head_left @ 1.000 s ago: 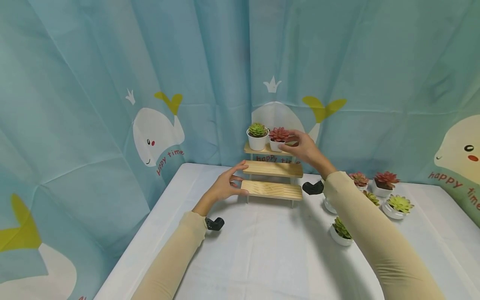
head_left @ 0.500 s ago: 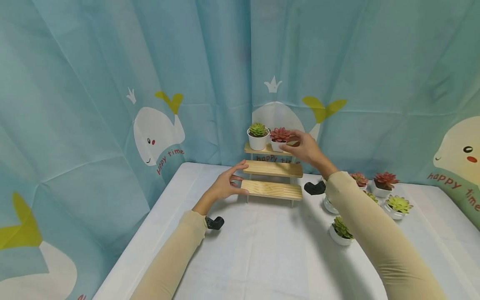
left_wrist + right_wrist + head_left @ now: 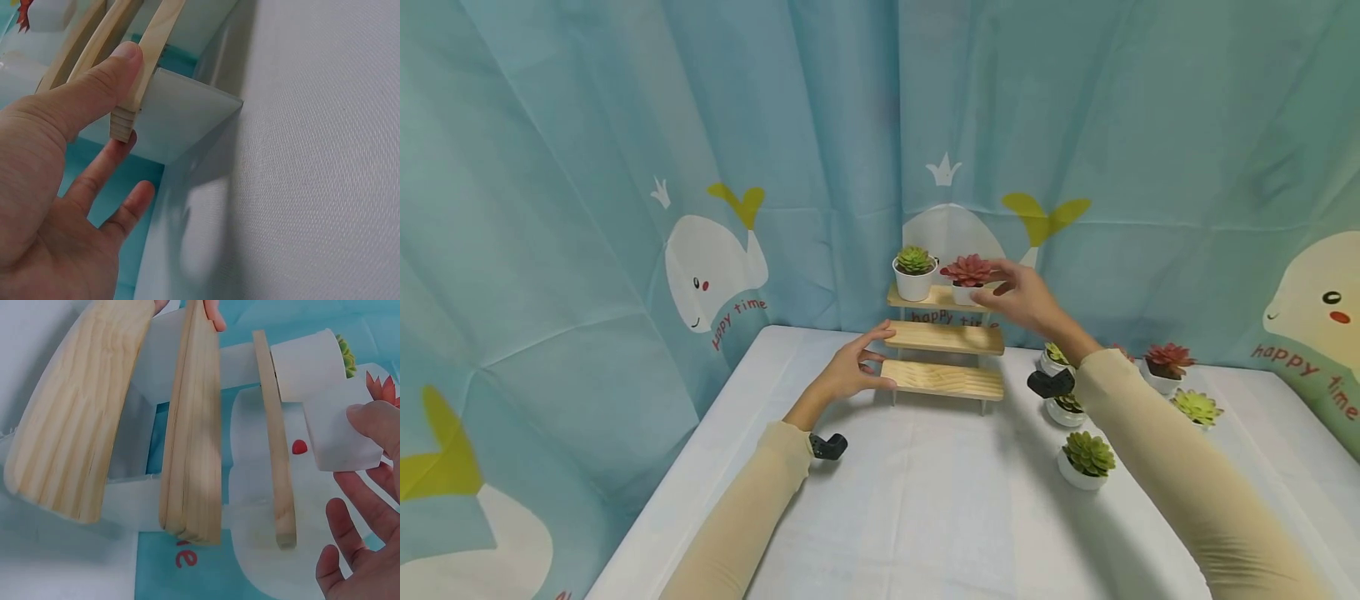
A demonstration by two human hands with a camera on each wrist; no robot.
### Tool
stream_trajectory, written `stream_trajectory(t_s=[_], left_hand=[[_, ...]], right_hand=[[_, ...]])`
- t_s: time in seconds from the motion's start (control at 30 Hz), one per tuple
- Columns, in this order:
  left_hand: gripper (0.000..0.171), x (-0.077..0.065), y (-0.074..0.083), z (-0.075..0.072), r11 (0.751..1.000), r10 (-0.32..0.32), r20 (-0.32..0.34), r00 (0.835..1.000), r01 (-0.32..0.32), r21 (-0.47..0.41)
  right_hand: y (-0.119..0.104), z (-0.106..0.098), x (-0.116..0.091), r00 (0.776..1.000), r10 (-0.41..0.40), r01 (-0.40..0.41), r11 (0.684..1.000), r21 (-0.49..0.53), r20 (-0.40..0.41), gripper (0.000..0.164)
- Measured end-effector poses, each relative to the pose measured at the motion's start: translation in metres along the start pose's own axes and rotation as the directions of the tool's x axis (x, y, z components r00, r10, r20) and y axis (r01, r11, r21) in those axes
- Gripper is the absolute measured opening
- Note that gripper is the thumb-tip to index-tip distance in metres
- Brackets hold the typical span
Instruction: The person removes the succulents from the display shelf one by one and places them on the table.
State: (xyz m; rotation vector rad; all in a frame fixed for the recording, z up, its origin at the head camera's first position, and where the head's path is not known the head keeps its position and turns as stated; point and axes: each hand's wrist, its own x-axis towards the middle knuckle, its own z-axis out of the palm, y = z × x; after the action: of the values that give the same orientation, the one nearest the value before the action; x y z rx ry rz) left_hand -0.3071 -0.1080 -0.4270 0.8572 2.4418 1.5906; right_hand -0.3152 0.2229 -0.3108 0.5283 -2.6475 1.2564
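Observation:
A three-tier wooden display stand stands at the back of the table. My left hand holds its left end; in the left wrist view the thumb presses on a board and a fingertip touches its end. My right hand pinches a potted red succulent at the right part of the top tier. In the right wrist view its white pot sits between thumb and fingers, with a gap between pot and top board. A potted green succulent stands on the top tier's left.
Several more potted succulents are on the table at the right, among them a green one, a red one and a yellow-green one. My right forearm partly covers the group. A blue whale-print curtain hangs behind the table.
The red succulent has moved a little to the right along the top tier, away from the green one, with my right hand. The left hand and stand have stayed put.

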Motion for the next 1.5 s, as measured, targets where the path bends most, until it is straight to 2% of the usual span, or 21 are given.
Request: stream_trajectory(t_s=[0.17,0.4,0.67,1.0,1.27,1.5], left_hand=[[0.086,0.001,-0.002,0.000,1.000,0.015,0.007,1.000,-0.015,0.010],[0.088,0.001,-0.003,-0.001,1.000,0.004,-0.004,1.000,-0.004,0.020],[0.088,0.002,-0.003,-0.002,1.000,0.014,0.000,1.000,-0.014,0.021],[0.088,0.001,-0.003,-0.001,1.000,0.002,-0.001,1.000,-0.002,0.019],[0.088,0.000,-0.003,-0.001,1.000,0.005,-0.004,1.000,-0.005,-0.017],[0.087,0.001,0.000,-0.001,1.000,-0.001,-0.001,1.000,0.001,0.020]], right_hand=[[0.003,-0.007,-0.009,1.000,-0.005,0.005,1.000,0.013,-0.003,0.059],[0.003,-0.014,-0.021,0.999,-0.018,0.019,0.999,-0.028,0.028,0.065],[0.002,-0.016,-0.034,0.998,-0.057,0.058,0.998,-0.037,0.030,0.059],[0.004,-0.022,-0.053,0.998,-0.057,0.059,0.996,-0.062,0.038,0.058],[0.003,-0.032,-0.077,0.998,-0.016,0.020,0.997,-0.069,0.062,0.063],[0.006,-0.045,-0.104,0.999,-0.018,0.023,0.991,-0.132,0.042,0.062]])
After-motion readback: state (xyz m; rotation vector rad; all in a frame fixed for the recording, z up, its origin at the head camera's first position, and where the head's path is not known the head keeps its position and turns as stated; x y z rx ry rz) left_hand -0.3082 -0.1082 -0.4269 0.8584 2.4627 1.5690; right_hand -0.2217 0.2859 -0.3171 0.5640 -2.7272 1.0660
